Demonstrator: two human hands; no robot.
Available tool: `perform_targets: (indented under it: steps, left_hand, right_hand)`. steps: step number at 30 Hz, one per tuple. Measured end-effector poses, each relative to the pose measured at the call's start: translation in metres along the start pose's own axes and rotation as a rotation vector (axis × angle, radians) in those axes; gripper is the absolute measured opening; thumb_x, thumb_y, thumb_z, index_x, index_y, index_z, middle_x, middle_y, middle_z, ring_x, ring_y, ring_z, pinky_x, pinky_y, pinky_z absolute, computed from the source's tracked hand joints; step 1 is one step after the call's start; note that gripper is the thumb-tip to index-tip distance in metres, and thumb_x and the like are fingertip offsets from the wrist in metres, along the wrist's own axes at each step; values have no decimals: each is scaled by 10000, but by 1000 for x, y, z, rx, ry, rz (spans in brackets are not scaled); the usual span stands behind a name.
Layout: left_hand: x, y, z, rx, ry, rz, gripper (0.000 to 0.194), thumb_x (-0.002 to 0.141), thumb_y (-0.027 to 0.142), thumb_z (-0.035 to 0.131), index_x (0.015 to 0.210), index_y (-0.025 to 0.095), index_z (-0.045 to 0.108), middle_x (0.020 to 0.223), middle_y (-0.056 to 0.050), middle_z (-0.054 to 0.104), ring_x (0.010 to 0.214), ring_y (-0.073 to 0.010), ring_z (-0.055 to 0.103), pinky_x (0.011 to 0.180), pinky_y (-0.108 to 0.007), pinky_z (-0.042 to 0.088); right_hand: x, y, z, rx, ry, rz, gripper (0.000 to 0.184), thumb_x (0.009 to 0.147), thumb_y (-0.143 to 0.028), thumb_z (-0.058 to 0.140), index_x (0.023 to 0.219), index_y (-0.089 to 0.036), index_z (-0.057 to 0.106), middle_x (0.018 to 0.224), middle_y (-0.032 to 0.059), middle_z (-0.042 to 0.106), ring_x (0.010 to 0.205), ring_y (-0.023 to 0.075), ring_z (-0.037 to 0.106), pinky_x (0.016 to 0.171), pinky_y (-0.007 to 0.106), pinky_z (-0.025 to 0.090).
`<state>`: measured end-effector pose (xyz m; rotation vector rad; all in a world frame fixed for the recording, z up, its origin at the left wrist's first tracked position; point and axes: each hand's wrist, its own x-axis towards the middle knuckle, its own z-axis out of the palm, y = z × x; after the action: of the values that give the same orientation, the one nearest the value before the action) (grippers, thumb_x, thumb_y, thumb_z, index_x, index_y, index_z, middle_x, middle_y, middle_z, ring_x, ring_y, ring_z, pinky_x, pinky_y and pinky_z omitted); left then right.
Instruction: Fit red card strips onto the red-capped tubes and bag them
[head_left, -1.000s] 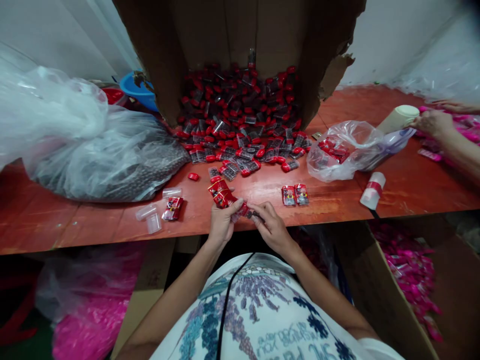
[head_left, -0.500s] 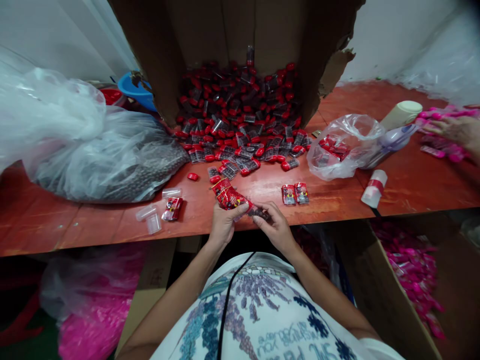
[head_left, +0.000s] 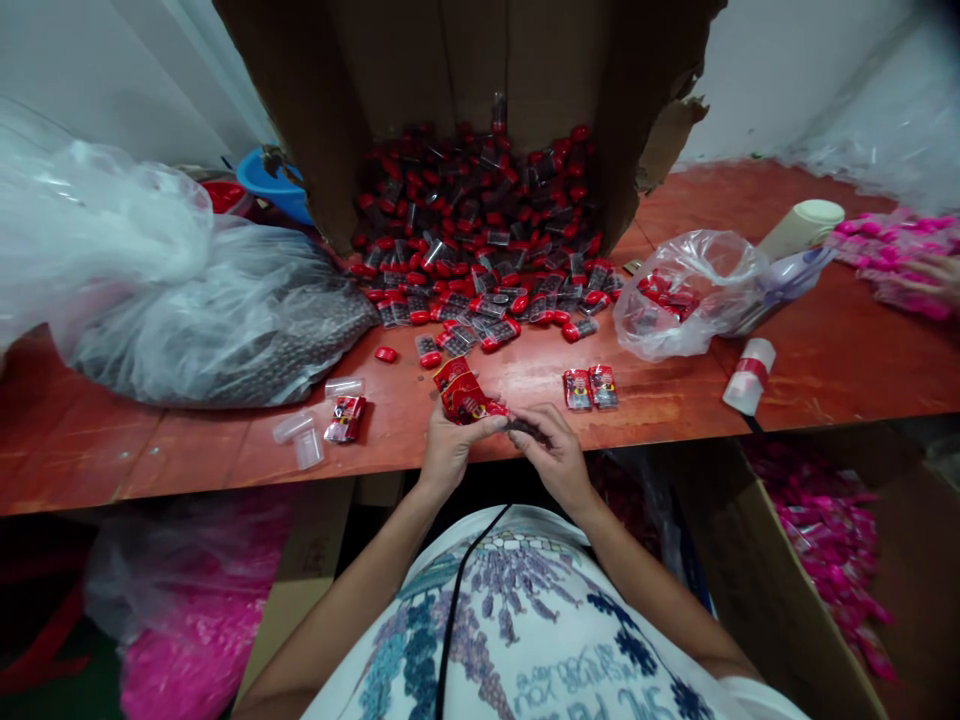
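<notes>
My left hand [head_left: 450,445] is closed on a small stack of red printed sleeves [head_left: 463,392] with yellow marks, held just above the table's front edge. The fingers of my right hand [head_left: 553,445] pinch a small clear container with dark contents [head_left: 528,428], its end against the sleeves; whether it is inside one I cannot tell. Two red-wrapped containers [head_left: 590,388] lie to the right. On the left are another wrapped container [head_left: 345,418] and several clear empty tubes [head_left: 306,440]. Red-capped containers [head_left: 495,290] are heaped ahead.
A torn cardboard box [head_left: 630,60] surrounds the heap. At left sits a plastic bag of dark beads [head_left: 225,320]; at right, a clear bag with red pieces [head_left: 675,300] and a white roll [head_left: 750,376]. Another person's hand [head_left: 934,278] touches pink items [head_left: 892,245].
The red sleeves tilt differently in my left hand, and my right hand has shifted slightly with the container. The other person's hand at far right has drawn back toward the edge.
</notes>
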<state>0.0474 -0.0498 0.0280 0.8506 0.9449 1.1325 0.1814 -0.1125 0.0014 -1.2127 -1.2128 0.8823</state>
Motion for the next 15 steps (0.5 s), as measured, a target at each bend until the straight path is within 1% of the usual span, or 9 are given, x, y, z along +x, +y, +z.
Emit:
perform_targets:
  steps: [2, 4, 7, 10, 13, 15]
  left_hand:
    - [1, -1, 0, 6, 18, 9, 636, 480, 157, 838, 1069, 169, 600, 786, -13, 703, 664, -143, 648, 696, -275, 507]
    - [1, -2, -1, 32, 61, 33, 610, 466, 159, 843, 1029, 161, 609, 741, 4, 685, 637, -130, 632, 673, -257, 495]
    - [1, -2, -1, 52, 84, 47, 613, 448, 158, 849, 1014, 167, 614, 734, 16, 673, 626, -124, 623, 662, -249, 487]
    - [1, -1, -1, -23, 55, 20, 595, 478, 161, 840, 1030, 174, 620, 722, 19, 666, 608, -114, 613, 644, -237, 485]
    - [2, 3, 1, -125, 35, -37, 481, 554, 177, 809, 1003, 169, 636, 739, 8, 670, 618, -112, 615, 623, -225, 486]
    - [2, 5, 2, -150, 18, -78, 427, 593, 183, 786, 995, 165, 641, 768, -7, 683, 651, -127, 632, 635, -239, 499]
  right_hand:
    - [1, 1, -1, -65, -9, -62, 318, 862, -232, 564, 1158, -334, 621, 989, 36, 538, 927, 169, 566, 776, 290, 499]
    - [1, 3, -2, -97, -12, -102, 341, 868, -215, 555, 1175, -354, 608, 991, 35, 538, 946, 169, 564, 817, 305, 494]
    - [0, 2, -1, -70, -10, -97, 343, 867, -209, 559, 1171, -358, 610, 992, 31, 538, 949, 166, 566, 825, 308, 496]
    - [-2, 0, 2, 23, -7, 13, 303, 850, -242, 586, 1139, -319, 633, 978, 28, 537, 888, 158, 580, 750, 285, 519]
    - [-3, -2, 4, 203, -10, 161, 298, 836, -297, 602, 1133, -296, 627, 956, 13, 517, 733, 122, 596, 610, 257, 540]
    - [-3, -2, 4, 302, -11, 222, 305, 824, -321, 611, 1128, -292, 623, 939, 0, 508, 647, 97, 591, 535, 239, 537]
